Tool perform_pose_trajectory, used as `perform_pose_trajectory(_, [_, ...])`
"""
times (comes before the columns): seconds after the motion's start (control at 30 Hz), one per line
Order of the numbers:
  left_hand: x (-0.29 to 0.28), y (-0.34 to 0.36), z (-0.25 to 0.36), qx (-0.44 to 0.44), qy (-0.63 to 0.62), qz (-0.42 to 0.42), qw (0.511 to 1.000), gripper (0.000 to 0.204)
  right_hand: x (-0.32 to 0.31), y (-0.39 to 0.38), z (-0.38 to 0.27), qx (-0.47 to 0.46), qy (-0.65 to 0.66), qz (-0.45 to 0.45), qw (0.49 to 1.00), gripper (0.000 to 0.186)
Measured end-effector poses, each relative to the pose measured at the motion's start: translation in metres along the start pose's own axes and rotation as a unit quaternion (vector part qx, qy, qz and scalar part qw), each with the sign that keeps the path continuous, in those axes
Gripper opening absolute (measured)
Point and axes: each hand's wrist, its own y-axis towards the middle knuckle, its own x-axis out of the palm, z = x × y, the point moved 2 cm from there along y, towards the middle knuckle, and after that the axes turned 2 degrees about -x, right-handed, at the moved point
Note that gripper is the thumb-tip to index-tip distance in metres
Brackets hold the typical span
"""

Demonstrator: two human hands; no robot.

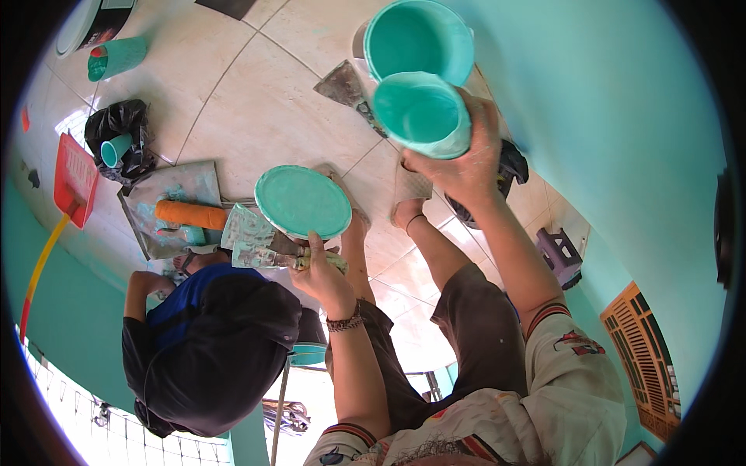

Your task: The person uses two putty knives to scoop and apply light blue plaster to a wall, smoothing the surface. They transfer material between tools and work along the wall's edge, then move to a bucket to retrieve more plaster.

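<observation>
My right hand (474, 155) grips a small round tub (458, 140), its inside coated in teal paint. The tub is tilted, its mouth facing up and away from me, and it overlaps the near rim of a larger teal-coated bucket (468, 58). I cannot tell whether the two touch. Closer to my body, my left hand (318, 276) is closed on two paint-smeared putty knives (252, 231), their wide blades pointing left. The same hand holds a round lid (303, 202) by its near edge, its upper face covered in teal.
At my left a person in dark clothes (217, 349) bends over. Beyond them, an orange paint roller (190, 214) lies on a stained grey sheet (203, 180). A black plastic bag (128, 128), red dustpan (75, 175) and teal container (128, 56) stand farther left. Right are a teal wall (622, 155) and stool (559, 252).
</observation>
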Motion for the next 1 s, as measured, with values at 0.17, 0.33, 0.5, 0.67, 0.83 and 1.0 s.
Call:
perform_pose_trajectory(0.17, [0.006, 0.001, -0.009, 0.019, 0.001, -0.013, 1.0, 0.027, -0.043, -0.006, 0.041, 0.059, -0.156, -0.009, 0.986, 0.075])
perform_pose_trajectory(0.33, [0.006, 0.002, -0.011, 0.016, -0.022, -0.04, 0.999, 0.025, -0.053, -0.005, 0.067, 0.081, -0.175, 0.004, 0.981, 0.071])
perform_pose_trajectory(0.5, [0.012, -0.003, -0.002, 0.016, -0.031, -0.04, 0.999, 0.026, -0.054, -0.006, 0.072, 0.1, -0.207, 0.011, 0.973, 0.071])
perform_pose_trajectory(0.67, [0.013, -0.003, 0.001, 0.028, -0.013, -0.068, 0.997, 0.029, -0.059, -0.012, 0.074, 0.122, -0.22, 0.001, 0.968, 0.071])
perform_pose_trajectory(0.83, [0.013, -0.004, 0.004, 0.024, 0.008, -0.076, 0.997, 0.031, -0.067, -0.013, 0.07, 0.136, -0.199, 0.02, 0.97, 0.076])
perform_pose_trajectory(1.0, [0.016, -0.005, 0.003, 0.03, -0.013, -0.067, 0.997, 0.033, -0.07, -0.018, 0.072, 0.132, -0.11, 0.06, 0.983, 0.074])
